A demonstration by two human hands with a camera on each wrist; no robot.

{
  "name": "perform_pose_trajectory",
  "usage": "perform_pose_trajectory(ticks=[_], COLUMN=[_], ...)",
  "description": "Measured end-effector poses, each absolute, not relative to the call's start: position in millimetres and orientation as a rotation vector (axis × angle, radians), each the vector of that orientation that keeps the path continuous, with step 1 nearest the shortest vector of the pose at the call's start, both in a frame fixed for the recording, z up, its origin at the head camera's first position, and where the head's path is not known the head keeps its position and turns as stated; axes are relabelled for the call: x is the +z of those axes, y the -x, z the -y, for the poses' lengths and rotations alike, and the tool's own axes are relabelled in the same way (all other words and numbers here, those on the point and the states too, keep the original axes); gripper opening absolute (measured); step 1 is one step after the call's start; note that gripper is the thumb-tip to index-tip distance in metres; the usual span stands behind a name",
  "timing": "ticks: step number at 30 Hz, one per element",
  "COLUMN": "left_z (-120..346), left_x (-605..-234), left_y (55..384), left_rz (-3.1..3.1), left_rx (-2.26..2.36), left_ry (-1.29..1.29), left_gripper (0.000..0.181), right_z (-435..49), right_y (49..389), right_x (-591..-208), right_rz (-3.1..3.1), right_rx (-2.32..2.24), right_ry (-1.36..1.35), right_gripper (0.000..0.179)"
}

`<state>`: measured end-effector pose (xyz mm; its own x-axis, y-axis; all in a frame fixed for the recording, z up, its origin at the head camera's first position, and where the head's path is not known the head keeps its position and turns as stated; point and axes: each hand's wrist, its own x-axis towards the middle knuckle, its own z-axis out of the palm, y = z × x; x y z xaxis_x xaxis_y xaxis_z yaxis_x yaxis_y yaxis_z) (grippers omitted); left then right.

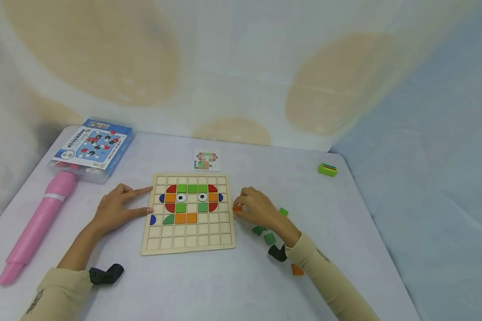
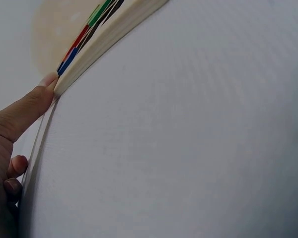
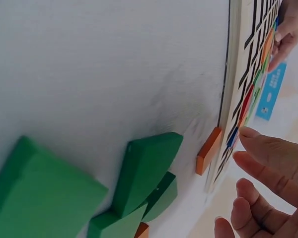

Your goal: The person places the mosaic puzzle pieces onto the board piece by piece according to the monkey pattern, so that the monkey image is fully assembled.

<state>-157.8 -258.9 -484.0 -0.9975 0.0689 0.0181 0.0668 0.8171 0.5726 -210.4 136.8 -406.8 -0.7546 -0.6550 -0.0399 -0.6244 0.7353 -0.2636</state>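
Note:
A wooden grid board (image 1: pixel 190 242) lies on the table with colored tiles forming a face with two eye tiles. My left hand (image 1: pixel 115 206) is at its left edge, thumb and index finger stretched out with their tips on the rim. In the left wrist view the thumb (image 2: pixel 32 106) touches the board's side. My right hand (image 1: pixel 259 207) is just off the board's right edge, over an orange block (image 3: pixel 208 151). That block rests on the table against the board, with the thumb and fingertips close to it and nothing visibly gripped.
Several green blocks (image 1: pixel 270 238) lie under and beside the right forearm, with an orange block (image 1: pixel 297 269) nearer. A pattern card (image 1: pixel 207 160) is behind the board. At left are a boxed molecule kit (image 1: pixel 92 147) and a pink tube (image 1: pixel 36 232); a small green item (image 1: pixel 327 170) sits far right.

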Motion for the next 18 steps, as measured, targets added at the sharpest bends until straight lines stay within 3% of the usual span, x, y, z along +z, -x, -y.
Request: perform_pose_trajectory(ticks=[18], left_z=[257], left_x=[-484], left_y=[157], left_rz=[-2.976], left_rx=[0.905], left_ry=[-0.085], left_gripper=[0.075], right_z=[-155], right_y=[212], right_x=[-414], right_rz=[-2.827], right_rx=[-0.33], right_ry=[0.963], right_gripper=[0.025])
